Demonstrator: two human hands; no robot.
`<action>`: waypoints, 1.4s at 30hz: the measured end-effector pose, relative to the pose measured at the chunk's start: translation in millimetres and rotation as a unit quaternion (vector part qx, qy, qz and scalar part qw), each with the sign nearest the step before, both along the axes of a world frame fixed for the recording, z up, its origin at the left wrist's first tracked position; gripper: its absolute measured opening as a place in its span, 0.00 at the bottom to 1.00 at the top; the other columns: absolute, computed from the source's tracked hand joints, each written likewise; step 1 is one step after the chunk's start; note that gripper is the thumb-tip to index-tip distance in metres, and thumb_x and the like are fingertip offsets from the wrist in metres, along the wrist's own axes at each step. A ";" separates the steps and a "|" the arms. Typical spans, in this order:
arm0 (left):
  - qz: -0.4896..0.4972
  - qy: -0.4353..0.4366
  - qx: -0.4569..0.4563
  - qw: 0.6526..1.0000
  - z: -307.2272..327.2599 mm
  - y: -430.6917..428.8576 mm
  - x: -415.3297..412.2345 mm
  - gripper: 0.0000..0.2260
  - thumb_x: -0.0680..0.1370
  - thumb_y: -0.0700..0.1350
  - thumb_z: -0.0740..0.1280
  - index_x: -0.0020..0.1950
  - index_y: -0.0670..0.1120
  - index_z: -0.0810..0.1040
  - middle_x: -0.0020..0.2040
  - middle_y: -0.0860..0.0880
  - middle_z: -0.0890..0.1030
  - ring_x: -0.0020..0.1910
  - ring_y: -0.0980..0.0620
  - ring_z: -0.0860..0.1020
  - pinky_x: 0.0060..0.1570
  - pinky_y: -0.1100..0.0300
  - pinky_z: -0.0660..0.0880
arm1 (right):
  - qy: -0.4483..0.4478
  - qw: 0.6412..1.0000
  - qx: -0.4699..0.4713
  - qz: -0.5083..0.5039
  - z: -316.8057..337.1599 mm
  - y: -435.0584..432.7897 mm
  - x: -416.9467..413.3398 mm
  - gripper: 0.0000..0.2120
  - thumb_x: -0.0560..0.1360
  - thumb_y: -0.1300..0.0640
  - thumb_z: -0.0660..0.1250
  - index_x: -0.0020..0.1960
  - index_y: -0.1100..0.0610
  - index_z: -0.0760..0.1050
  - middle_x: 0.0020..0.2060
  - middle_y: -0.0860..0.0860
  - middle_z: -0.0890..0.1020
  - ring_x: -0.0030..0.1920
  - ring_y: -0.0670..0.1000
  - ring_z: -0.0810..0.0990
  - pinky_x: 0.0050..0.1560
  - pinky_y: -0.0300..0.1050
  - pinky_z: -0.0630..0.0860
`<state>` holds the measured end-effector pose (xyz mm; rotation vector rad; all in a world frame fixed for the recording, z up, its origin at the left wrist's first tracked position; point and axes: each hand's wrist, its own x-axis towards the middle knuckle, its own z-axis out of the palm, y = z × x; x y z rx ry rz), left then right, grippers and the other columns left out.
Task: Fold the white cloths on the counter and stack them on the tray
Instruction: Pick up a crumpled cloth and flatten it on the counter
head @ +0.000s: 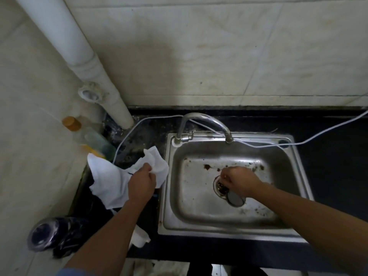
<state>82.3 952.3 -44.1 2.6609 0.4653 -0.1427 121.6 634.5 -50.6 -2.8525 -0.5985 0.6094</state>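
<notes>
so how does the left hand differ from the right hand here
The left hand grips a white cloth; the right hand holds no cloth. The left hand is over the counter beside the sink; the right hand is over the sink, just above its drain. Whether the right hand pinches something small cannot be told. Both have curled fingers.

Dim, flat indoor light; black counter [328, 176] goes nearly featureless. Soft glare on sink [199, 233] rim and faucet [207, 118]. Wide-angle bending at edges, bottom-left bottle [42, 234] blurred.
</notes>
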 end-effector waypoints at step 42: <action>-0.401 0.084 -0.194 0.891 20.1 -655.9 -7.3 0.09 0.77 0.42 0.65 0.56 0.48 0.75 0.39 0.52 0.77 0.42 0.52 0.77 0.44 0.57 0.75 | 0.025 0.905 -0.041 -0.422 35.6 -555.7 -235.0 0.11 0.77 0.43 0.60 0.53 0.47 0.75 0.50 0.49 0.82 0.50 0.54 0.80 0.46 0.48 0.75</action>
